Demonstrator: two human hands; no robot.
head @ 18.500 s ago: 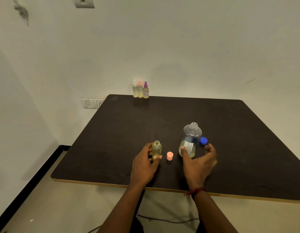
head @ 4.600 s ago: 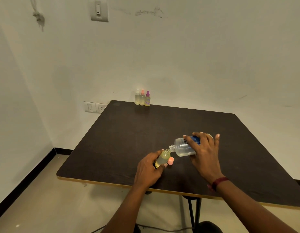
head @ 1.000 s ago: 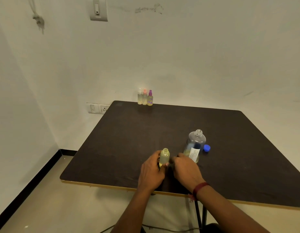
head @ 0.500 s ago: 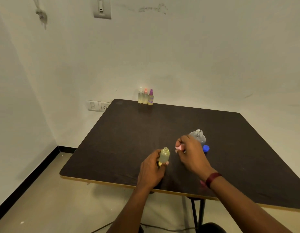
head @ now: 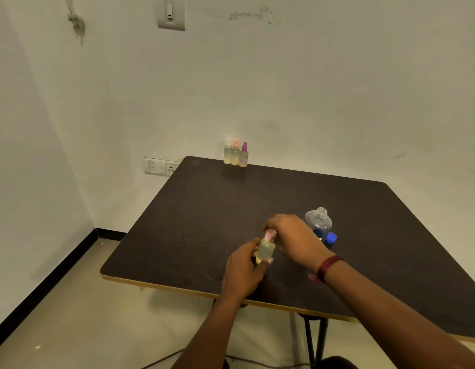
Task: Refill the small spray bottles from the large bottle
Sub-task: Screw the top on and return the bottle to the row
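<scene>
**Inspector A:** What do we record for the small bottle?

**Inspector B:** We find it upright near the front edge of the table, holding pale yellow liquid. The left hand grasps it, fingers and thumb curled round its lower body.

**Inspector A:** And the right hand?

**Inspector B:** We note it above the bottle's neck, fingertips pinching the pink cap at the mouth. We cannot tell whether the cap is seated on the neck or only held against it. A dark red wristband sits on that wrist.

**Inspector A:** Where do we place the large bottle?

**Inspector B:** It stands upright on the table just behind and to the right of the right hand, its mouth uncapped. The hand covers part of its lower body, so we do not record a liquid level. The blue cap lies on the table, just beside its base on the right.

**Inspector A:** Anything else on the table?

**Inspector B:** Three spray bottles stand capped in a tight row at the far edge, against the wall. Their tops are white, pink and purple from left to right. A socket is fixed to the wall, left of the table's far corner.
</scene>
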